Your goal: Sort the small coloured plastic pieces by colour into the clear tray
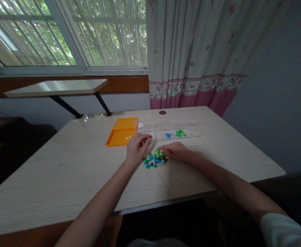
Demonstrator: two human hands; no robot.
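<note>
My left hand [137, 148] is closed in a pinch on a small dark brown piece [150, 137], held just in front of the clear plastic boxes. Below it lies a loose pile of small pieces [154, 160] in green, blue, dark brown and pale yellow. My right hand [176, 151] reaches in from the right, its index finger stretched out to the pile's far edge beside a green piece. Its other fingers are partly hidden. Behind the hands stand clear boxes [160, 136] with lids raised, holding blue pieces [168, 135], green pieces [180, 133] and yellow pieces [195, 132].
An orange box [109, 140] lies open at the left, with a few white pieces [127, 138] in it. The pale wooden table [70, 171] has a round cable hole [162, 112] near the back. A raised shelf [60, 86] stands at the back left; a curtain [188, 61] hangs behind.
</note>
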